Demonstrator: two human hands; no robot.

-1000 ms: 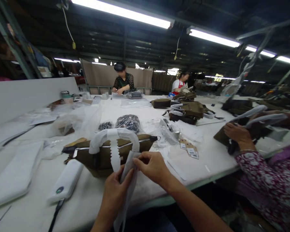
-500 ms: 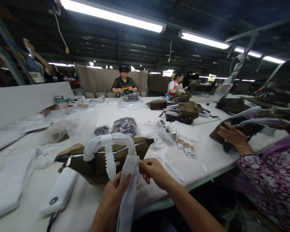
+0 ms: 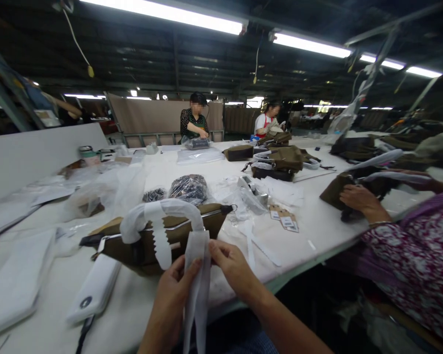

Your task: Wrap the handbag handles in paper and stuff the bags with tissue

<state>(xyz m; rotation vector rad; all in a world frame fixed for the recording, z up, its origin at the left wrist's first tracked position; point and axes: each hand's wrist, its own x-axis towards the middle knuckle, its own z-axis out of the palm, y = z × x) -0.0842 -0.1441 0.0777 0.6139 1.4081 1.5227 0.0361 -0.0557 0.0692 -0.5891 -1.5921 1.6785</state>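
Note:
An olive bag (image 3: 147, 253) with a silver zipper sits on the table in front of me. Its arched handle (image 3: 177, 207) is wrapped in white material, and a white strip with a wavy edge (image 3: 161, 241) hangs from it. At the handle's right end, a long white wrapping strip (image 3: 198, 290) runs down past the table edge. My left hand (image 3: 175, 292) pinches this strip between thumb and fingers. My right hand (image 3: 231, 263) has thumb and forefinger closed on the strip's right edge, close to the handle's end.
A white power bank (image 3: 94, 290) with a cable lies left of the bag. Behind are a plastic-wrapped dark bundle (image 3: 189, 188), a tape dispenser (image 3: 253, 192), tags (image 3: 284, 218) and stacked bags (image 3: 280, 162). At the right a person's hand (image 3: 363, 200) touches another bag.
The strip below my left hand now shows as two spread tails. The bag sits slightly further left in view. Across the table, a person leans over a wrapped item.

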